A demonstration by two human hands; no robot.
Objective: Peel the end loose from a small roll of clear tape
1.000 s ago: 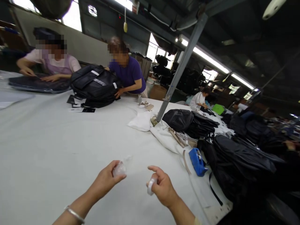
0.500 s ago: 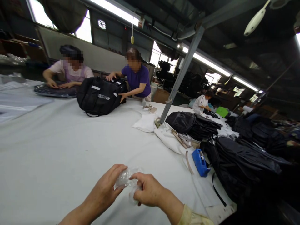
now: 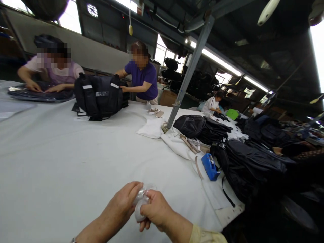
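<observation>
Low in the middle of the view, above the white-covered table (image 3: 83, 175), my two hands meet on a piece of clear, shiny crumpled plastic (image 3: 140, 195). My left hand (image 3: 125, 199) has its fingers closed on the plastic's left side. Opposite it, my right hand (image 3: 157, 207) pinches the plastic between thumb and forefinger. A rounded, whitish translucent part (image 3: 139, 213) bulges below the right thumb; whether it is one piece with the rest I cannot tell. My left fingertips are partly hidden behind the plastic.
Across the table a co-worker in purple (image 3: 145, 79) handles a black backpack (image 3: 98, 96). Another person (image 3: 57, 69) works over a plastic-wrapped dark item (image 3: 40, 92). To the right are a metal post (image 3: 189, 72), a blue tape dispenser (image 3: 210, 167) and piled black backpacks (image 3: 250, 162).
My hands have come closer together, and the plastic is more bunched between them. The co-worker's backpack has turned, with its shoulder straps now facing me. The whole view has shifted slightly.
</observation>
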